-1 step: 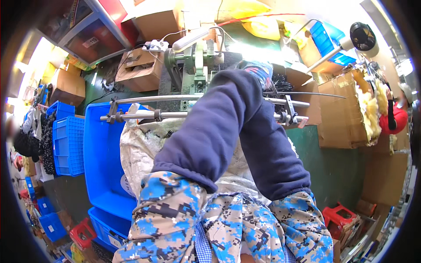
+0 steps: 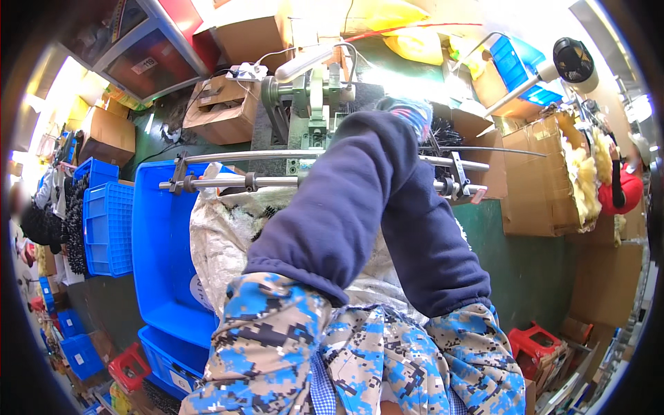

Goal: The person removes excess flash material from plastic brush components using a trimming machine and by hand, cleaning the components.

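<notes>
Both my forearms, in dark blue sleeve covers, reach forward and cross in front of a bench machine [image 2: 318, 114] with metal rails [image 2: 277, 155]. My left hand [image 2: 413, 114], in a patterned glove, is at the machine's right side. Its fingers are too small and washed out by glare to make out. Black bristles [image 2: 446, 135] stick out beside the glove, and a thin dark rod [image 2: 508, 150] runs off to the right. My right hand is hidden behind the left sleeve. A pale, soiled sack [image 2: 214, 238] lies below the rails.
Blue bins [image 2: 149, 249] stand at the left. An open carton [image 2: 536, 183] with yellowish-white material is at the right, near a person in red [image 2: 622, 190]. Red stools [image 2: 532, 346] stand low on both sides. A white lamp [image 2: 302, 64] hangs over the machine.
Hardly anything differs. My left forearm and the gloved hand appear very slightly further right, and the whole view has shifted a little.
</notes>
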Motion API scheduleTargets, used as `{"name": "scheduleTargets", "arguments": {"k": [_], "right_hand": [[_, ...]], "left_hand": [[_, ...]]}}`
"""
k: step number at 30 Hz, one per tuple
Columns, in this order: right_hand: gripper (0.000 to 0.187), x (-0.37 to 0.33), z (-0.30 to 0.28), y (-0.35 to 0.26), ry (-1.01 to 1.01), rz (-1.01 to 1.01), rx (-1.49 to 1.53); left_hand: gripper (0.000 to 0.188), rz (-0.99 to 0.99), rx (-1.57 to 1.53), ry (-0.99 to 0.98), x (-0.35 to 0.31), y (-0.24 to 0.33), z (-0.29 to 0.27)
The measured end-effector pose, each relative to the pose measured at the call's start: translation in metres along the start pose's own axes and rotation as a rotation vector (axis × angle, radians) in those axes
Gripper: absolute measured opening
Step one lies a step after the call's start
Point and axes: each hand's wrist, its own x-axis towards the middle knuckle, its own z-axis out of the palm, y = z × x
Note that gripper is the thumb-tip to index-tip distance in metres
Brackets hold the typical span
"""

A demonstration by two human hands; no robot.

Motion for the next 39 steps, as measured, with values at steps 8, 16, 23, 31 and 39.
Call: {"name": "scheduleTargets", "arguments": {"k": [8, 16, 23, 31, 39], "right_hand": [[0.041, 0.006, 0.021, 0.003, -0.091, -0.072, -0.004], [0.042, 0.006, 0.029, 0.013, -0.139, -0.104, -0.012], [0.044, 0.007, 0.033, 0.019, -0.172, -0.133, -0.010], [0.045, 0.012, 0.044, 0.019, -0.207, -0.172, -0.003], [0.046, 0.016, 0.048, 0.017, -0.210, -0.217, 0.015]], "left_hand": [[0.014, -0.052, -0.122, 0.080, 0.001, 0.006, -0.023], [0.010, -0.121, -0.269, 0.110, 0.002, 0.005, -0.033], [0.009, -0.177, -0.394, 0.125, 0.001, 0.006, -0.045], [0.012, -0.231, -0.533, 0.139, -0.003, 0.011, -0.068], [0.017, -0.284, -0.655, 0.122, -0.003, 0.020, -0.084]]}}
